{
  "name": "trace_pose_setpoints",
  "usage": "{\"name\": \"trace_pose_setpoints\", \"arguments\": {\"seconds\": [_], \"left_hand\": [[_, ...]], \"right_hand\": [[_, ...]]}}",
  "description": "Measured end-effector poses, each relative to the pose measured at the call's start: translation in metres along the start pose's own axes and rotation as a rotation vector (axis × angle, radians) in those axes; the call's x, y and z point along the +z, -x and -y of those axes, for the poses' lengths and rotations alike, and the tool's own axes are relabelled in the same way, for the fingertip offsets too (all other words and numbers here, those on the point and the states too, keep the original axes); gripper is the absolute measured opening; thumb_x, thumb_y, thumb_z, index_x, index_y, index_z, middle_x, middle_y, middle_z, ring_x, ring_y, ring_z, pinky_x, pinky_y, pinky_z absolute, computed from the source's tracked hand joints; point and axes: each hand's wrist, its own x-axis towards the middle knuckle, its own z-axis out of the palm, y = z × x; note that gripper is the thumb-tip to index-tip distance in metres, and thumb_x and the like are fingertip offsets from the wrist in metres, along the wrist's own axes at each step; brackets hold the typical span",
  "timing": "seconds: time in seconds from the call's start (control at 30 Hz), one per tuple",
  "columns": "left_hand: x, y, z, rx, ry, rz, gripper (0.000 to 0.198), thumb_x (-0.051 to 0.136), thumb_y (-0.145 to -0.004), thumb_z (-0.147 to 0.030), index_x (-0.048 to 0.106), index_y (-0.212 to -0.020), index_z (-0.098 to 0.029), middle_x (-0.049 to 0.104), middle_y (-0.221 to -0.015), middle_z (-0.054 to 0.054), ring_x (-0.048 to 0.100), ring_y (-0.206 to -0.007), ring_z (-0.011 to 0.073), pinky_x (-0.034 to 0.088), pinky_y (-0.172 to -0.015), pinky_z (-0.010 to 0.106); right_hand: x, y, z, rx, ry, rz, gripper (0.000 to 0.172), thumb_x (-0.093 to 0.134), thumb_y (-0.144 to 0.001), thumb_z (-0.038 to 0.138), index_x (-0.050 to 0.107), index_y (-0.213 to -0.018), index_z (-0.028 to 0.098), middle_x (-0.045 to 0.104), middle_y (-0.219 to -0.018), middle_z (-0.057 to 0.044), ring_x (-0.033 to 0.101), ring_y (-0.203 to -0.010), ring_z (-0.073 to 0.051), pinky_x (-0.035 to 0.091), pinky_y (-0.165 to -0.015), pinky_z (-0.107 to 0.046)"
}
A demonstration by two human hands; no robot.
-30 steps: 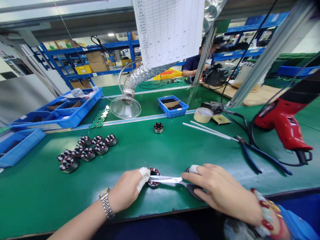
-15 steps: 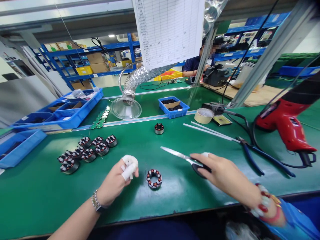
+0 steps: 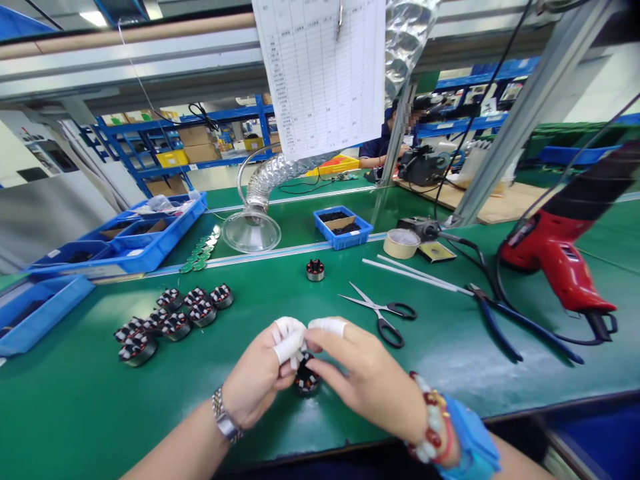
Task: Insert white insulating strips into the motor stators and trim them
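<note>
**Left hand and right hand close on a wound motor stator**

The person's two hands meet near the front edge of the green table, both curled and gripping the stator from opposite sides. White tape wraps the left fingers and a right finger. The fingers hide most of the ring, so the way its bore faces and the line of its axis cannot be told. Only a dark, coiled part shows below the fingertips, and whether it rests on the table is unclear.

Just to the right, open steel scissors lie flat, their tips pointing away and to the left, their black loops toward the person. Farther right lie blue-handled pliers, beside two white rods and a red heat gun. To the left, a cluster of similar stators sits well apart from the hands, and a single stator stands farther along the table, beyond the hands.
</note>
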Motion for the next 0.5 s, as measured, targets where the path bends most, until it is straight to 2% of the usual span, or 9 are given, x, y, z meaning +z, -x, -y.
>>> {"name": "trace_pose_setpoints", "arguments": {"seconds": [0.07, 0.17, 0.33, 0.43, 0.5], "left_hand": [[0.006, 0.0, 0.003, -0.002, 0.032, -0.004, 0.024, 0.056, -0.076, -0.038, 0.046, -0.069, -0.016, 0.031, -0.048, -0.009, 0.017, -0.041, 0.0027, 0.009, -0.037, 0.017], [0.012, 0.0, 0.005, -0.004, 0.016, -0.032, 0.022, 0.055, -0.076, -0.037, 0.048, -0.074, -0.016, 0.033, -0.049, -0.008, 0.02, -0.041, 0.0029, 0.01, -0.036, 0.017], [0.018, 0.001, 0.006, -0.027, -0.098, -0.025, 0.022, 0.053, -0.077, -0.037, 0.05, -0.081, -0.016, 0.037, -0.052, -0.008, 0.025, -0.042, 0.0032, 0.015, -0.037, 0.016], [0.025, 0.001, 0.009, -0.088, -0.229, 0.012, 0.029, 0.053, -0.076, -0.04, 0.049, -0.095, -0.018, 0.04, -0.054, -0.007, 0.03, -0.042, 0.004, 0.021, -0.037, 0.016], [0.032, 0.0, 0.011, -0.136, -0.348, 0.079, 0.038, 0.051, -0.076, -0.041, 0.045, -0.107, -0.018, 0.044, -0.055, -0.007, 0.032, -0.04, 0.0049, 0.025, -0.036, 0.017]], "right_hand": [[0.012, 0.002, 0.005, 0.023, -0.092, -0.114, 0.019, 0.046, -0.084, 0.017, 0.059, -0.097, 0.017, 0.061, -0.086, -0.007, 0.056, -0.082, -0.017, 0.047, -0.072, -0.03], [0.02, 0.005, 0.002, 0.079, -0.116, -0.168, 0.019, 0.044, -0.084, 0.015, 0.06, -0.093, 0.017, 0.061, -0.081, -0.007, 0.056, -0.076, -0.017, 0.048, -0.068, -0.029], [0.016, 0.006, -0.005, 0.172, -0.133, -0.192, 0.015, 0.044, -0.078, 0.011, 0.058, -0.077, 0.016, 0.057, -0.069, -0.005, 0.053, -0.064, -0.015, 0.046, -0.059, -0.028], [0.012, 0.012, -0.01, 0.22, -0.145, -0.195, 0.013, 0.045, -0.075, 0.009, 0.055, -0.071, 0.018, 0.055, -0.064, -0.001, 0.052, -0.06, -0.012, 0.044, -0.057, -0.024], [0.006, 0.024, -0.015, 0.252, -0.134, -0.209, 0.013, 0.045, -0.074, 0.009, 0.054, -0.071, 0.018, 0.055, -0.064, 0.0, 0.052, -0.061, -0.012, 0.044, -0.057, -0.024]]}}
